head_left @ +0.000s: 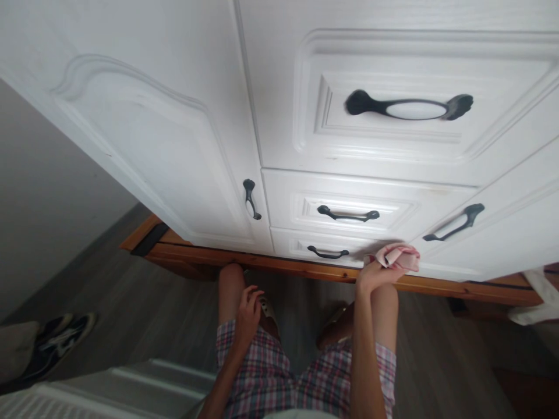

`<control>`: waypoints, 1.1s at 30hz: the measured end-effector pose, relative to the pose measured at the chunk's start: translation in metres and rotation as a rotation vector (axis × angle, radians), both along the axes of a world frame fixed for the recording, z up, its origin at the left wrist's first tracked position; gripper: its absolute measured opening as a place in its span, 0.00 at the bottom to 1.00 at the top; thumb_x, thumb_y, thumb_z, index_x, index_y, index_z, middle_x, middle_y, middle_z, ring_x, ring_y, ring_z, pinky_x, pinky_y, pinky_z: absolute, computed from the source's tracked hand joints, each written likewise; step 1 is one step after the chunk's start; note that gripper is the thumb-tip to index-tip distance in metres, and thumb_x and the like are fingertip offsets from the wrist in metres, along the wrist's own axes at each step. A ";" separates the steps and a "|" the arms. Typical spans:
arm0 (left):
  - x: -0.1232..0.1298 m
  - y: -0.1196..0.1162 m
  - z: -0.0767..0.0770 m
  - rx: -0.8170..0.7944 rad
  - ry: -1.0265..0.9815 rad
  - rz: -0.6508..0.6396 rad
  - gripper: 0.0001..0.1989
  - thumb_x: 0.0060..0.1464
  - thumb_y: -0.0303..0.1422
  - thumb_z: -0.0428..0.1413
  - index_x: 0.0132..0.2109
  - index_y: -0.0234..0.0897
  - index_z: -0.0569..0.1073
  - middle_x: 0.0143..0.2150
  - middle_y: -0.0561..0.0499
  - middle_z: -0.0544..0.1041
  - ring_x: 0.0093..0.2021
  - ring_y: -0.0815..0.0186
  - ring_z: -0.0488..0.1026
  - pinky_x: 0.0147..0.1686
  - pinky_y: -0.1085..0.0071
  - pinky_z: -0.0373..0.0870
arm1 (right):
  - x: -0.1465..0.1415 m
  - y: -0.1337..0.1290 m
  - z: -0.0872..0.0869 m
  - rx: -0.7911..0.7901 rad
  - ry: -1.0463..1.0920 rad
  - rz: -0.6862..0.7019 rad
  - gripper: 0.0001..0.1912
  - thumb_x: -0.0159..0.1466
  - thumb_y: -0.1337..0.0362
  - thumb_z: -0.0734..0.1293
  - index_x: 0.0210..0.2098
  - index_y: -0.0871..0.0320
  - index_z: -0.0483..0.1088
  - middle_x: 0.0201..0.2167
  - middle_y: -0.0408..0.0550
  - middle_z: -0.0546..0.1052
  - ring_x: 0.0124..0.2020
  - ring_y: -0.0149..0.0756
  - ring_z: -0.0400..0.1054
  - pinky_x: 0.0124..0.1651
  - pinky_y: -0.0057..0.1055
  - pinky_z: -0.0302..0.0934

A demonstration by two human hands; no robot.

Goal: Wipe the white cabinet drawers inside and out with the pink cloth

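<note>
A soft, pale-pink fabric cloth with whitish patches point(399, 257) is crumpled into a loose, folded bundle, gathered in the right hand point(372, 276). It sits at the lower right end of a white, wide, low drawer front with a raised rectangular panel point(286, 241), overlapping that corner; the exact contact between the two is hard to make out. The drawer front is the lowest of three, shut and level, and bears a dark, bow-shaped handle point(327, 255) to the left of the cloth.
</note>
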State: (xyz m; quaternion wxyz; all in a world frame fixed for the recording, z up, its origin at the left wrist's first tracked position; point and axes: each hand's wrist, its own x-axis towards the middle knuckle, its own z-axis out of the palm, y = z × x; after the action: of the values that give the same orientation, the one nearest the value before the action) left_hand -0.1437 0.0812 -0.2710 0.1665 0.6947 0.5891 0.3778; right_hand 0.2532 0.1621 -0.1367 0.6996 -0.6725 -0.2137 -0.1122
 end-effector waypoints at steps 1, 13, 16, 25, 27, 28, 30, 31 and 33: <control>0.000 0.000 -0.001 -0.002 -0.004 0.001 0.16 0.72 0.31 0.48 0.53 0.44 0.80 0.59 0.44 0.74 0.58 0.54 0.79 0.60 0.50 0.79 | -0.013 0.007 0.011 0.072 -0.017 -0.004 0.36 0.75 0.47 0.60 0.74 0.60 0.51 0.65 0.69 0.65 0.65 0.56 0.67 0.60 0.54 0.70; -0.001 0.000 0.001 0.021 -0.029 -0.003 0.16 0.71 0.31 0.48 0.52 0.43 0.80 0.57 0.44 0.75 0.57 0.55 0.79 0.59 0.51 0.79 | -0.194 0.029 -0.046 -0.171 -0.753 0.544 0.13 0.73 0.68 0.65 0.50 0.51 0.81 0.52 0.56 0.77 0.53 0.47 0.63 0.57 0.47 0.56; -0.002 -0.001 0.002 0.022 -0.026 -0.006 0.16 0.71 0.30 0.47 0.51 0.43 0.80 0.57 0.44 0.75 0.56 0.55 0.79 0.59 0.52 0.79 | -0.189 0.030 -0.057 -0.206 -0.889 0.497 0.13 0.72 0.70 0.67 0.50 0.52 0.81 0.55 0.57 0.78 0.55 0.48 0.63 0.56 0.45 0.54; 0.002 -0.002 0.010 0.003 -0.062 -0.037 0.16 0.70 0.29 0.48 0.50 0.42 0.80 0.55 0.44 0.76 0.54 0.55 0.80 0.57 0.53 0.79 | -0.143 -0.005 -0.081 -0.571 -0.846 0.773 0.15 0.70 0.71 0.65 0.49 0.53 0.81 0.55 0.56 0.78 0.52 0.48 0.64 0.56 0.45 0.54; 0.001 -0.004 0.015 0.003 -0.066 -0.043 0.16 0.70 0.29 0.47 0.49 0.42 0.80 0.54 0.45 0.76 0.53 0.56 0.80 0.57 0.54 0.79 | -0.123 -0.019 -0.083 -0.539 -0.652 0.696 0.18 0.70 0.71 0.62 0.50 0.54 0.81 0.52 0.57 0.77 0.52 0.49 0.64 0.57 0.47 0.56; 0.000 -0.004 0.017 0.004 -0.068 -0.047 0.15 0.70 0.29 0.48 0.49 0.42 0.80 0.53 0.45 0.77 0.53 0.56 0.81 0.57 0.54 0.79 | -0.111 -0.025 -0.082 -0.506 -0.558 0.643 0.19 0.69 0.70 0.60 0.50 0.55 0.81 0.51 0.57 0.76 0.51 0.48 0.65 0.57 0.48 0.58; 0.000 -0.004 0.023 0.007 -0.072 -0.059 0.15 0.69 0.28 0.48 0.48 0.41 0.80 0.53 0.45 0.77 0.53 0.56 0.80 0.57 0.54 0.79 | -0.086 -0.038 -0.078 -0.407 -0.356 0.557 0.18 0.68 0.65 0.61 0.49 0.58 0.80 0.48 0.56 0.75 0.51 0.48 0.66 0.57 0.48 0.62; 0.001 -0.003 0.027 0.010 -0.077 -0.066 0.15 0.69 0.28 0.48 0.48 0.41 0.80 0.53 0.45 0.77 0.53 0.56 0.80 0.57 0.55 0.79 | -0.073 -0.044 -0.075 -0.333 -0.219 0.526 0.16 0.67 0.61 0.64 0.48 0.59 0.79 0.47 0.55 0.75 0.50 0.47 0.68 0.57 0.48 0.64; 0.007 0.000 0.036 0.017 -0.091 -0.087 0.15 0.69 0.27 0.48 0.48 0.42 0.80 0.52 0.45 0.76 0.53 0.57 0.80 0.56 0.57 0.80 | -0.050 -0.059 -0.067 -0.145 0.111 0.463 0.20 0.61 0.53 0.71 0.48 0.59 0.77 0.47 0.53 0.76 0.48 0.46 0.71 0.55 0.48 0.69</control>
State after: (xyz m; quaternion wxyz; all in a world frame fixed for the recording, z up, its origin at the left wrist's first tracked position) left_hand -0.1366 0.0816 -0.2351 0.2035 0.7031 0.5470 0.4061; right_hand 0.2036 0.1029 -0.2037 0.6672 -0.6592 -0.3308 0.1042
